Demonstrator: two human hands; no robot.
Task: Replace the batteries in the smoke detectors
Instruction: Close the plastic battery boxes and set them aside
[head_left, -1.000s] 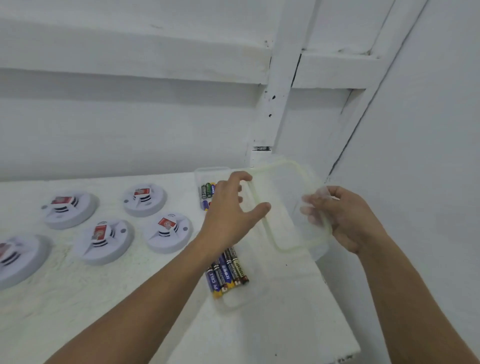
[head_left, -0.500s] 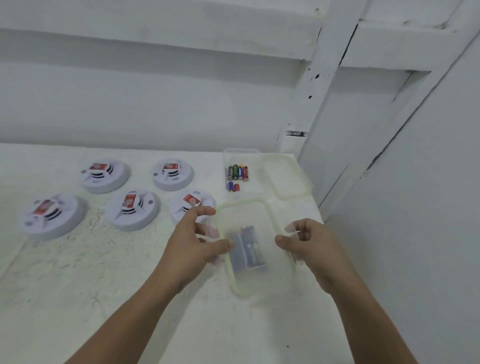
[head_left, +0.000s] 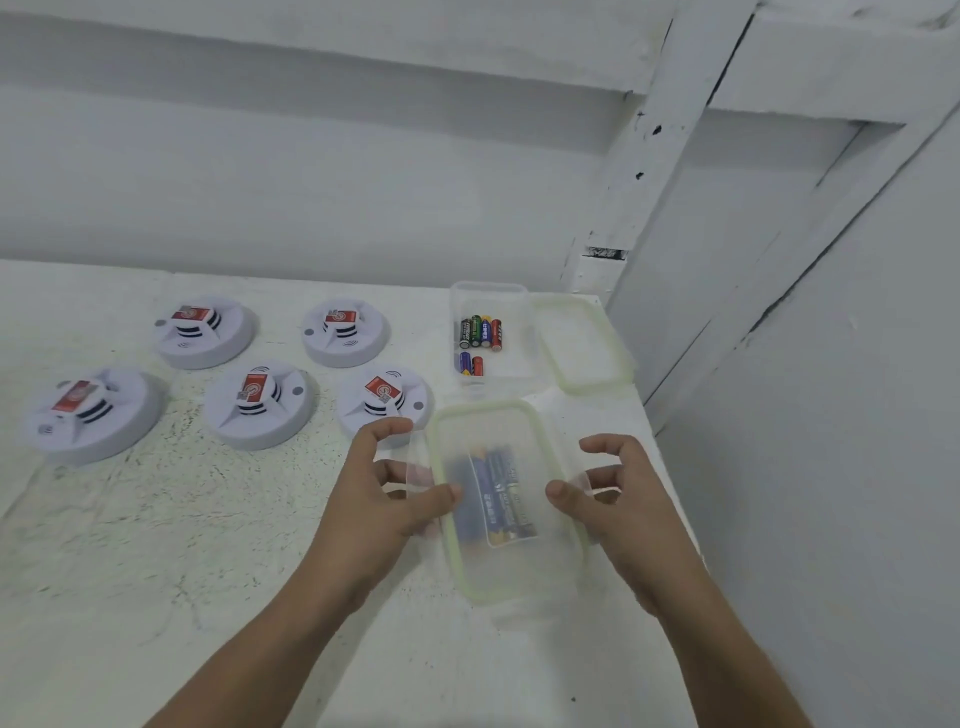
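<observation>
Counter: your white, speckled counter (head_left: 156, 545) sits in a white-walled corner.
Detectors: five round white smoke detectors (head_left: 260, 405) with red labels lie toward its left.
Box: clear, green-rimmed lidded box (head_left: 509, 571), blue batteries (head_left: 498, 493) inside, lies near the right edge.
Hands: your left hand (head_left: 379, 499) and right hand (head_left: 623, 509) each pinch one of its side flaps.
Writing: too blurred to read.

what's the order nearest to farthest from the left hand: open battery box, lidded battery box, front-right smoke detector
1. lidded battery box, touched by the left hand, just to its right
2. front-right smoke detector, just beyond the fingertips
3. open battery box, farther back and to the right
</observation>
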